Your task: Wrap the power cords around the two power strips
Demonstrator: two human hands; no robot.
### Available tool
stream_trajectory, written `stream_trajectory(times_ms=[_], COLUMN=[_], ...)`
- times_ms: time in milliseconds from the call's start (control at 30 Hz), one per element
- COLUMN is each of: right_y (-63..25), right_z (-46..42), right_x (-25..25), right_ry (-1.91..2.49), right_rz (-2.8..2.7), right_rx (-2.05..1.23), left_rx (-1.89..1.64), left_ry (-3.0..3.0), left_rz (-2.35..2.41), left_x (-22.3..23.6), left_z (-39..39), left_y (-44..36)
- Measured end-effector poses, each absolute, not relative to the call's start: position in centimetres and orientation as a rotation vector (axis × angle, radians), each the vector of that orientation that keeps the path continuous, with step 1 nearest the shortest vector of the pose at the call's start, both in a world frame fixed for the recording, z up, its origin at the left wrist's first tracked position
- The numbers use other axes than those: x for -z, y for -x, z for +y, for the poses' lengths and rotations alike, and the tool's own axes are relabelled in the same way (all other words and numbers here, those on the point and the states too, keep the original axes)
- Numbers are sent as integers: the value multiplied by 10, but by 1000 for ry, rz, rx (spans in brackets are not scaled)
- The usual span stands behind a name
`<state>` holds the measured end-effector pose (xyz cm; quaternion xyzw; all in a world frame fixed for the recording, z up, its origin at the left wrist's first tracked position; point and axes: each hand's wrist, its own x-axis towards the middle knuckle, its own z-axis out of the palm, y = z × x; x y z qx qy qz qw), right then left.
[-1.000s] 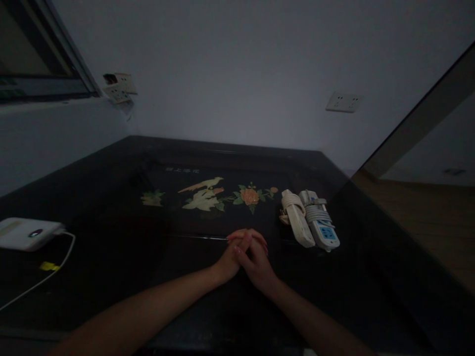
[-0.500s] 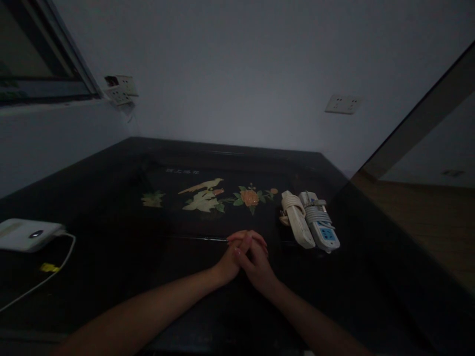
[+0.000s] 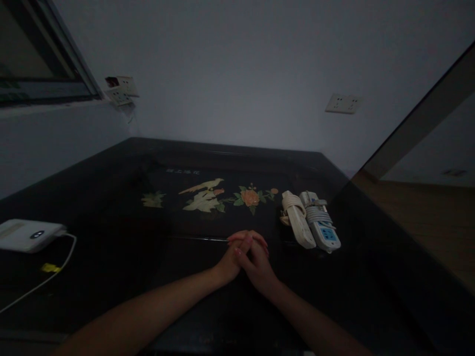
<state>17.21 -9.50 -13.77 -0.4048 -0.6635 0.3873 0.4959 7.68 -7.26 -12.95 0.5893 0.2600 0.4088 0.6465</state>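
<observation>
Power strips, pale, cord-wrapped

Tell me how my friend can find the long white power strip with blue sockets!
Find the glossy black table and its coloured bird-and-flower picture. To the picture's right, past a cream plastic power strip wrapped in cream cord, lies the long white plastic power strip. Unlike its neighbour, it has grey cord and blue sockets.

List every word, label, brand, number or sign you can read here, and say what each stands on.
"上" and "花": second and fourth of four pale characters on the black tabletop; first and third too blurred.
White device, oval display: unreadable.
Blue-faced power strip: any markings too small.
Yellow tag: nothing legible.
</observation>
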Motion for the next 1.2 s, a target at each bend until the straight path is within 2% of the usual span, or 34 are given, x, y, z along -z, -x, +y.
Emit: stream_trajectory(times_ms=[1200], right_y=[-171], right_z=[-95], right_x=[138], right_ry=[985], right_rz=[-1603], right_rx=[-922], left_rx=[-936], left_ry=[-1355], left_rz=[614], left_x=[128], left_z=[-73], left_y=[-77])
